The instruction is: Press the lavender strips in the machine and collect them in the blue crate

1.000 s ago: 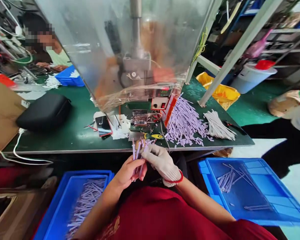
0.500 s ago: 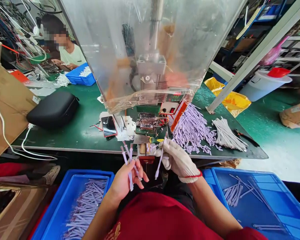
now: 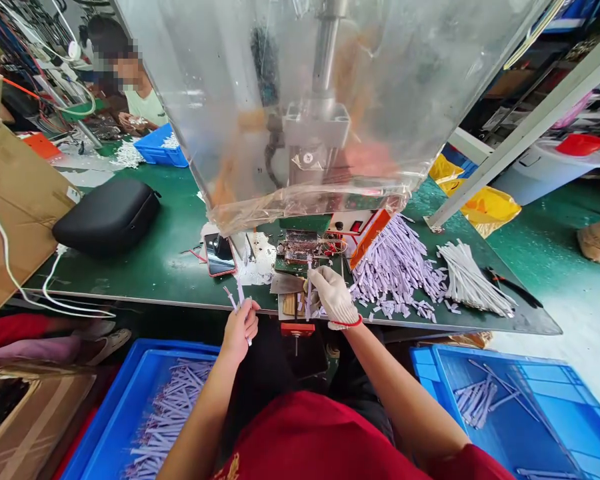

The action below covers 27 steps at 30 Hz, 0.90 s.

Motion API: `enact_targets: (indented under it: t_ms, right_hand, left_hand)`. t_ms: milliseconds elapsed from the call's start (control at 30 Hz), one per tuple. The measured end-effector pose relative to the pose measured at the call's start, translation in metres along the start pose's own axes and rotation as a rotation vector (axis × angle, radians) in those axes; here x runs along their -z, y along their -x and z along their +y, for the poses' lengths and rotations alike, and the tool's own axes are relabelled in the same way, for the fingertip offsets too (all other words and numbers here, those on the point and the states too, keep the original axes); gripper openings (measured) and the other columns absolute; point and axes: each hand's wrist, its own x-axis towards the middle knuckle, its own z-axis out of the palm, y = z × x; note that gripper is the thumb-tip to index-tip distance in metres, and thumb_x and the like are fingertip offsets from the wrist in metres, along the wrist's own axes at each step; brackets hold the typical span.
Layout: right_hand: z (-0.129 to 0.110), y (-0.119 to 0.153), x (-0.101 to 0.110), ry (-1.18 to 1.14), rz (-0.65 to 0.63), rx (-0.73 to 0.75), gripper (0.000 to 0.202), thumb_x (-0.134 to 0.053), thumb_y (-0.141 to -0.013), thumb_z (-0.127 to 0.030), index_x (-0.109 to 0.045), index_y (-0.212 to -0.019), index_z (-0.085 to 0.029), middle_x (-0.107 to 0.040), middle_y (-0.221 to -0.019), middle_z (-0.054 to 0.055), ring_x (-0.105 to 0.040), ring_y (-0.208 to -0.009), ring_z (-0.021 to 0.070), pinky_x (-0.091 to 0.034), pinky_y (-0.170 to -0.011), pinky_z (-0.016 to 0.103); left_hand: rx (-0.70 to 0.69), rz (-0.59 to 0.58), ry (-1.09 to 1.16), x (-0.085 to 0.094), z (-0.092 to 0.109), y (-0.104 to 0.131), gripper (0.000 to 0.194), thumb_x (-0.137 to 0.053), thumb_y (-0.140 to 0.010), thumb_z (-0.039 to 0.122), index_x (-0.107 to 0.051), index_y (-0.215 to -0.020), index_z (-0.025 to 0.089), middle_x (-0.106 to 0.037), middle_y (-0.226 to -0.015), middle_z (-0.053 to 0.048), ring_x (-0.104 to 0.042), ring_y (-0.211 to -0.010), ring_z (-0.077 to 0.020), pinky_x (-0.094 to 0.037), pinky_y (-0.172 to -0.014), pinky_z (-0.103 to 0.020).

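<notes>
My gloved right hand (image 3: 333, 293), pinched on one lilac strip (image 3: 309, 301), has advanced over the worktop (image 3: 150, 267) front edge toward the metal fixture (image 3: 301, 238); work now seems centred there; left hand (image 3: 240, 333) grips other strips (image 3: 241, 291)

R grip (image 3: 334, 295) w/ lilac strip (image 3: 309, 300) nr metal fixture (image 3: 301, 245).

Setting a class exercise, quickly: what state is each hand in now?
Left hand: closed, holding purple strips.
Right hand, gloved: closed, pinching a purple strip.
</notes>
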Motion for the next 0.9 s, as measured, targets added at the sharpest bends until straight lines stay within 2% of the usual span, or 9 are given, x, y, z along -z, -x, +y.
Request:
enact_targets:
  t_ms: [167,333,467,567,633,700,767,833,900]
  right_hand:
    - [0.011,-0.01,0.0,0.119,0.04,-0.027,0.04,-0.06,-0.083,-0.06,-0.061,-0.075,-0.02,-0.057,-0.053,-0.002,-0.052,-0.045,0.012,-0.041,-0.042,0.021]
    - [0.011,-0.015,0.001,0.042,0.017,-0.032,0.041,-0.063,-0.082,-0.059,-0.062,-0.078,-0.018,-0.06,-0.061,0.0,-0.051,-0.045,0.0116,-0.042,-0.042,0.022]
    - [0.003,-0.007,0.002,0.013,-0.008,-0.024,0.037,-0.066,-0.083,-0.054,-0.065,-0.08,-0.017,-0.058,-0.063,0.0,-0.05,-0.049,0.0116,-0.044,-0.044,0.023]
    - [-0.005,0.006,0.002,-0.068,-0.062,-0.019,0.034,-0.067,-0.084,-0.051,-0.068,-0.081,-0.017,-0.061,-0.066,0.001,-0.053,-0.054,0.0122,-0.046,-0.049,0.023]
    - [-0.013,0.016,0.001,-0.13,-0.123,0.003,0.032,-0.069,-0.084,-0.049,-0.07,-0.08,-0.018,-0.065,-0.071,0.003,-0.056,-0.061,0.0135,-0.047,-0.054,0.024]
    - [-0.025,0.025,-0.005,-0.19,-0.197,0.026,0.03,-0.07,-0.084,-0.048,-0.07,-0.079,-0.018,-0.066,-0.074,0.005,-0.057,-0.064,0.015,-0.048,-0.057,0.025]
    - [-0.041,0.033,-0.014,-0.221,-0.255,0.031,0.029,-0.071,-0.083,-0.047,-0.069,-0.076,-0.019,-0.064,-0.07,0.004,-0.054,-0.06,0.0152,-0.047,-0.053,0.026]
    - [-0.057,0.04,-0.025,-0.246,-0.298,0.022,0.03,-0.072,-0.082,-0.048,-0.068,-0.075,-0.019,-0.062,-0.066,0.004,-0.051,-0.055,0.0144,-0.044,-0.048,0.026]
    - [-0.069,0.046,-0.037,-0.265,-0.323,0.004,0.032,-0.072,-0.081,-0.051,-0.068,-0.08,-0.019,-0.06,-0.062,0.002,-0.048,-0.049,0.0131,-0.04,-0.044,0.026]
  left_hand:
    - [-0.012,0.019,-0.046,0.005,-0.011,-0.009,0.043,-0.079,-0.073,0.054,-0.066,-0.078,0.013,-0.027,-0.042,0.013,-0.018,-0.032,-0.0013,-0.015,-0.032,-0.014]
    - [-0.009,0.016,-0.085,0.006,-0.01,-0.008,0.043,-0.077,-0.076,0.054,-0.066,-0.081,0.012,-0.027,-0.044,0.013,-0.018,-0.034,-0.0015,-0.015,-0.032,-0.014]
    - [-0.008,0.007,-0.1,0.002,-0.007,-0.004,0.043,-0.076,-0.078,0.054,-0.067,-0.084,0.012,-0.026,-0.046,0.013,-0.017,-0.035,-0.0015,-0.015,-0.032,-0.014]
    - [0.018,-0.076,-0.106,-0.003,0.002,0.006,0.045,-0.072,-0.081,0.055,-0.068,-0.085,0.011,-0.027,-0.045,0.013,-0.017,-0.034,-0.0015,-0.015,-0.033,-0.016]
    - [0.011,-0.138,-0.131,-0.01,0.012,0.016,0.046,-0.068,-0.084,0.057,-0.069,-0.085,0.011,-0.036,-0.045,0.009,-0.024,-0.034,-0.0021,-0.014,-0.034,-0.016]
    - [-0.013,-0.172,-0.155,-0.02,0.023,0.025,0.047,-0.065,-0.085,0.058,-0.07,-0.086,0.011,-0.052,-0.051,0.002,-0.04,-0.039,-0.0052,-0.014,-0.035,-0.017]
    - [-0.028,-0.202,-0.152,-0.031,0.034,0.032,0.048,-0.064,-0.085,0.06,-0.07,-0.087,0.012,-0.065,-0.063,-0.006,-0.058,-0.052,-0.0117,-0.015,-0.036,-0.018]
    - [-0.035,-0.241,-0.127,-0.041,0.042,0.038,0.048,-0.062,-0.086,0.06,-0.069,-0.088,0.013,-0.071,-0.073,-0.01,-0.068,-0.065,-0.0177,-0.016,-0.037,-0.018]
    - [-0.039,-0.279,-0.092,-0.049,0.048,0.043,0.048,-0.061,-0.087,0.06,-0.068,-0.089,0.013,-0.072,-0.074,-0.011,-0.07,-0.068,-0.0198,-0.016,-0.037,-0.018]
